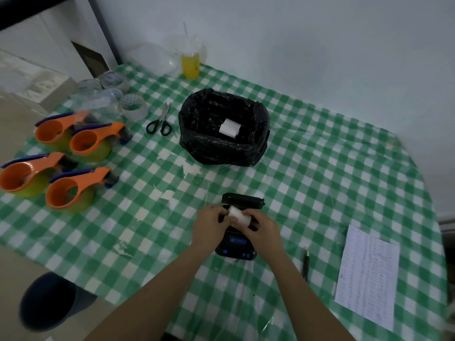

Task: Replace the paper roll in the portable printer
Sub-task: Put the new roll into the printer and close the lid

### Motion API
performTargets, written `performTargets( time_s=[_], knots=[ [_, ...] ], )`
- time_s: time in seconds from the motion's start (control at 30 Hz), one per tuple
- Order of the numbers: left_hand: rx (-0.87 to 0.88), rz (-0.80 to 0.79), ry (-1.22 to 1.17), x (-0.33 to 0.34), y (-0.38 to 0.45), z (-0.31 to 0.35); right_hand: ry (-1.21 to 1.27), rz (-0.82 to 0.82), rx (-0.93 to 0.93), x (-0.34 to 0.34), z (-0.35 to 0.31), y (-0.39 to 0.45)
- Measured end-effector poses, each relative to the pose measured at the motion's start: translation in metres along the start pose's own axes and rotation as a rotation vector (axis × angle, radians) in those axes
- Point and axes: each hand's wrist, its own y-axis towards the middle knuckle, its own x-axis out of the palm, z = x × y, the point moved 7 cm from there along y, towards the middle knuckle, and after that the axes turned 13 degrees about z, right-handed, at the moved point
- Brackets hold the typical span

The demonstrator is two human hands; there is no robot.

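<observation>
Near the surface's front edge, left hand (209, 221) and right hand (262, 227) both grip the fresh paper roll (239, 216) over the open printer (237, 232); next, seat it squarely in the bay.

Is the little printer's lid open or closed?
Open. The printer lid stands tipped back, and both hands hold the paper roll over it.

Count: 4 orange tape dispensers (53, 134) (94, 142) (29, 174) (73, 189), 1 scissors (160, 121), 1 printer (237, 238), 2 paper rolls (239, 216) (230, 127), 1 pen (306, 263), 1 printed sheet (368, 276), 1 black bin bag (222, 143).
</observation>
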Motion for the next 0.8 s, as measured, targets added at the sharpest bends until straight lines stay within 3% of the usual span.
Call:
performTargets(
  time_s=[0.2, 0.47, 0.53, 0.67, 0.8],
  knots=[
    [0.036, -0.042, 0.167, 0.013, -0.001, -0.012, -0.291, 0.005, -0.232, 0.005, 0.003, 0.008],
    [0.113, -0.041, 0.274, 0.015, -0.002, -0.011, -0.376, 0.041, -0.303, 0.006, 0.005, 0.005],
    [0.111, -0.010, 0.250, 0.011, -0.001, -0.010, -0.368, 0.071, -0.333, 0.005, 0.012, 0.003],
    [0.075, 0.203, 0.045, -0.016, 0.005, -0.002, -0.337, 0.131, -0.327, 0.003, 0.014, -0.001],
    [0.265, 0.113, 0.048, -0.018, 0.021, 0.020, -0.338, 0.157, -0.361, 0.002, 0.010, -0.005]
  ],
)
